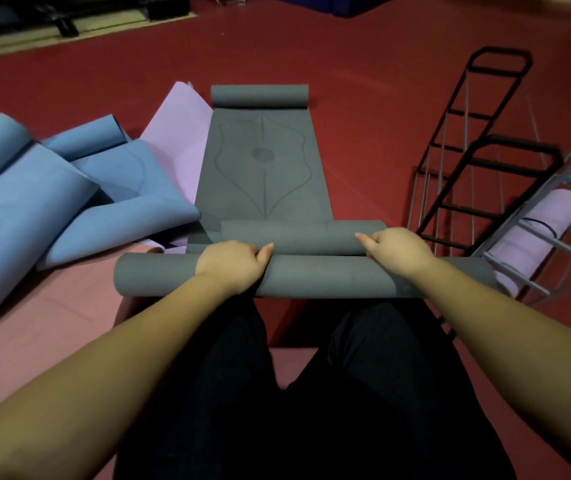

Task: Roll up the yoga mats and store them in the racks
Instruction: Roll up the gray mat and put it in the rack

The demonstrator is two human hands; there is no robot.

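A grey yoga mat (260, 174) lies stretched away from me on the red floor, its far end curled into a roll (260, 96). Its near end forms a thick roll (315, 276) across my knees, with a thinner rolled fold (305, 235) just beyond it. My left hand (232, 265) grips the thick roll left of centre, fingers curled over its top. My right hand (395, 249) grips it right of centre the same way. A metal rack (551, 237) at the right holds one rolled lilac mat (537, 233).
Loose blue mats (52, 202) are heaped at the left, over a lilac mat (180, 140) and a pink mat (52, 313). A black wire rack (478, 150) stands right of the grey mat. My dark-trousered legs fill the foreground.
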